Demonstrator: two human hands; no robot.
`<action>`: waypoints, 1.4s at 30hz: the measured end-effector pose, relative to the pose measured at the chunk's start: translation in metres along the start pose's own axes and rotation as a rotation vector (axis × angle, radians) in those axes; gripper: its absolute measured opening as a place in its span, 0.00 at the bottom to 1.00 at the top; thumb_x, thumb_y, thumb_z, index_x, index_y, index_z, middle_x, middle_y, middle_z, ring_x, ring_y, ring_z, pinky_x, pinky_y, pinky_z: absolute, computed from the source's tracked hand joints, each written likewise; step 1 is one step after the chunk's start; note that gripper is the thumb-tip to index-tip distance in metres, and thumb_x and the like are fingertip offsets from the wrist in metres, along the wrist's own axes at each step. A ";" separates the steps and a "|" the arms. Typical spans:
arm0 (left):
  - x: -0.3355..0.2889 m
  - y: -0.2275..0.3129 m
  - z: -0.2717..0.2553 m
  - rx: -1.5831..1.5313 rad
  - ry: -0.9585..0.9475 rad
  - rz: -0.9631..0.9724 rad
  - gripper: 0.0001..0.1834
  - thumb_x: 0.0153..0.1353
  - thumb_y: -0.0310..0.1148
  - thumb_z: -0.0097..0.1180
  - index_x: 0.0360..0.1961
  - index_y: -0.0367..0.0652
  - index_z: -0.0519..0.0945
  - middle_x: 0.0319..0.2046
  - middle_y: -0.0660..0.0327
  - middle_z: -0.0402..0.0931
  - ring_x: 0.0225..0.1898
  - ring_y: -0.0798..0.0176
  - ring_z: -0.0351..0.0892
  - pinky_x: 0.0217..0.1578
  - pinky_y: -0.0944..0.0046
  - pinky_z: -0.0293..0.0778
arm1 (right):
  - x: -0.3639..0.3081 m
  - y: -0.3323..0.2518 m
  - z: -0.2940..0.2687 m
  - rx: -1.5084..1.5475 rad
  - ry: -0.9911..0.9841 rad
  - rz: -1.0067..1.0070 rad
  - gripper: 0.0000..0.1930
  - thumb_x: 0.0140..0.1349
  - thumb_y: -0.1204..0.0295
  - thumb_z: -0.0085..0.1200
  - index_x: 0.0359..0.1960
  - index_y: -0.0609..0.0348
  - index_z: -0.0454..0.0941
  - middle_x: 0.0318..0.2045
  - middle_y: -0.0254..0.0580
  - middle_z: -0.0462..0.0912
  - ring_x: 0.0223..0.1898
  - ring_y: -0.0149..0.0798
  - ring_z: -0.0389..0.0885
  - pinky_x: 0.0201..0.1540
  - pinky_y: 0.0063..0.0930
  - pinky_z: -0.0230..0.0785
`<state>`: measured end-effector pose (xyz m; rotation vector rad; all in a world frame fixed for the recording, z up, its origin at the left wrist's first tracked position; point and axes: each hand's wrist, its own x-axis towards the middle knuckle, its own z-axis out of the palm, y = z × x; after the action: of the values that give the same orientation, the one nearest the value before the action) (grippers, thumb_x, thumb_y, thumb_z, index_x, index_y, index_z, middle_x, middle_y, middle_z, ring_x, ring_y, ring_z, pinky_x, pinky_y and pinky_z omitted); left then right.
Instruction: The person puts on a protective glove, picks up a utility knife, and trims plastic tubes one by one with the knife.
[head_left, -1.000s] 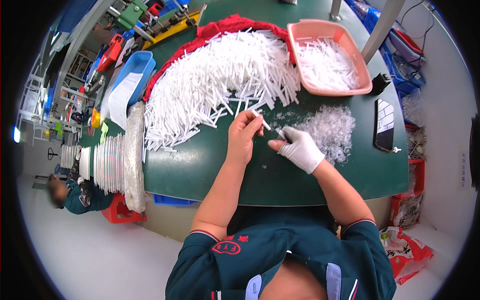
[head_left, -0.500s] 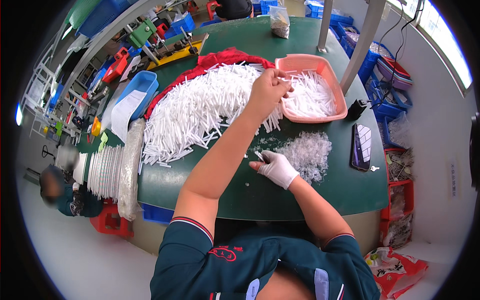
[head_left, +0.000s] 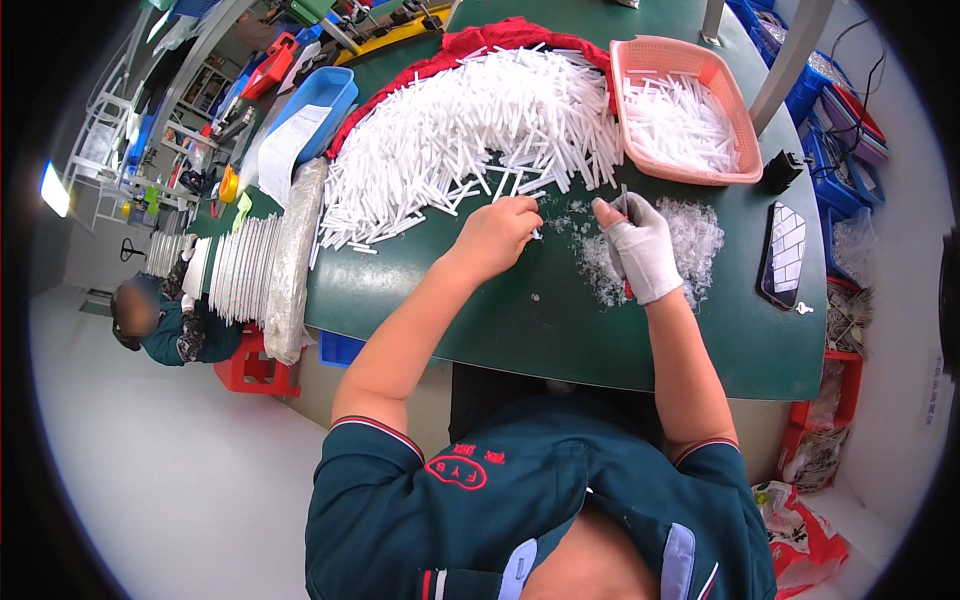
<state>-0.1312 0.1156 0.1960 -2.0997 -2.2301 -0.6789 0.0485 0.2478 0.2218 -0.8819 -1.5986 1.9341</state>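
My left hand (head_left: 497,237), bare, is closed at the near edge of a wide pile of short white plastic tubes (head_left: 470,130). A small white end shows under its fingertips, seemingly one of these tubes. My right hand (head_left: 645,248), in a white glove with the thumb bare, is closed round a slim grey metal tool (head_left: 624,198). A bit of red shows below the palm; the glove hides most of the tool, so its kind is unclear. Under and beside this hand lies a heap of clear plastic scraps (head_left: 697,235). More white tubes fill a pink basket (head_left: 690,178) beyond it.
Red cloth (head_left: 470,38) borders the pile's far side. A phone (head_left: 783,255), keys (head_left: 803,309) and a small black box (head_left: 783,172) are at the right. Left are a blue tray (head_left: 345,90), stacked white rods (head_left: 243,270) and a seated person (head_left: 185,325).
My left hand has come back from above the pink basket to the pile's near edge. My right hand has lifted and turned upward over the scraps. The head view has shifted.
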 end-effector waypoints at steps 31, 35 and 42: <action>0.022 0.048 0.007 -1.497 0.107 -0.493 0.09 0.60 0.26 0.57 0.36 0.44 0.68 0.28 0.61 0.76 0.22 0.72 0.70 0.21 0.75 0.62 | 0.001 0.001 -0.001 0.080 -0.130 -0.082 0.07 0.57 0.75 0.59 0.35 0.63 0.76 0.25 0.29 0.75 0.26 0.21 0.67 0.29 0.17 0.63; 0.019 0.047 0.007 -1.570 0.043 -0.470 0.09 0.60 0.26 0.57 0.39 0.44 0.70 0.25 0.63 0.73 0.21 0.74 0.67 0.20 0.75 0.59 | 0.004 -0.002 -0.011 0.239 -0.026 0.050 0.05 0.58 0.75 0.58 0.34 0.60 0.75 0.18 0.26 0.71 0.16 0.20 0.63 0.18 0.18 0.55; 0.014 0.043 0.010 -1.511 0.265 -0.385 0.11 0.61 0.24 0.53 0.44 0.42 0.70 0.22 0.67 0.70 0.22 0.77 0.65 0.23 0.76 0.59 | 0.008 -0.001 -0.020 0.547 -0.001 0.110 0.05 0.58 0.73 0.58 0.33 0.56 0.74 0.14 0.26 0.65 0.11 0.22 0.56 0.14 0.19 0.46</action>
<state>-0.0888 0.1326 0.2042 -1.4061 -2.0385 -3.1121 0.0575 0.2673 0.2195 -0.7422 -0.9479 2.2803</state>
